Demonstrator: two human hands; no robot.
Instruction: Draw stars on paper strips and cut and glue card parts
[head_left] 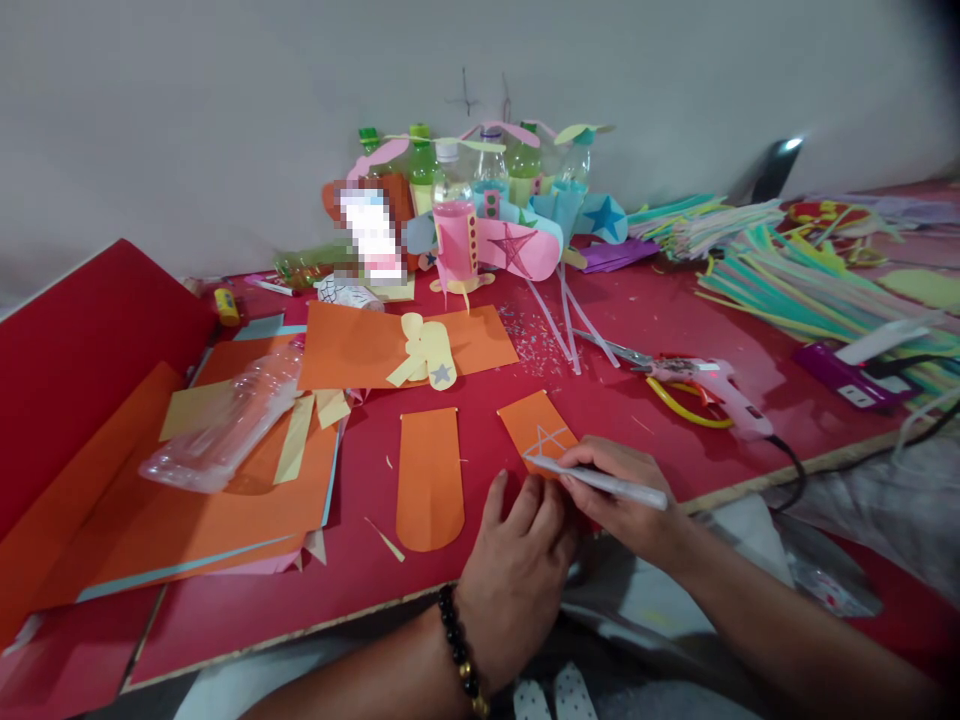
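Note:
My right hand [619, 490] is closed around a light grey marker [611, 483], its tip touching an orange paper piece [529, 412]. A star outline in pale lines [546, 440] shows on that paper. With fingers bent, my left hand [521, 560] holds the paper's near end against the table and hides it. Left of it lies a second orange paper piece [430, 480], rounded at its near end and plain. Just beyond, a cream paper cutout with a grey star [429, 352] rests on an orange sheet [345, 345].
Decorated bottles with paper wings [457, 240] stand against the wall. Right lie scissors [686, 400], a pink glue gun [724, 390], a purple stapler-like object [851, 378] and pastel strips [810, 290]. Left, a clear plastic bottle [225, 430] lies on stacked paper [247, 530]. The red table's [360, 585] edge is near.

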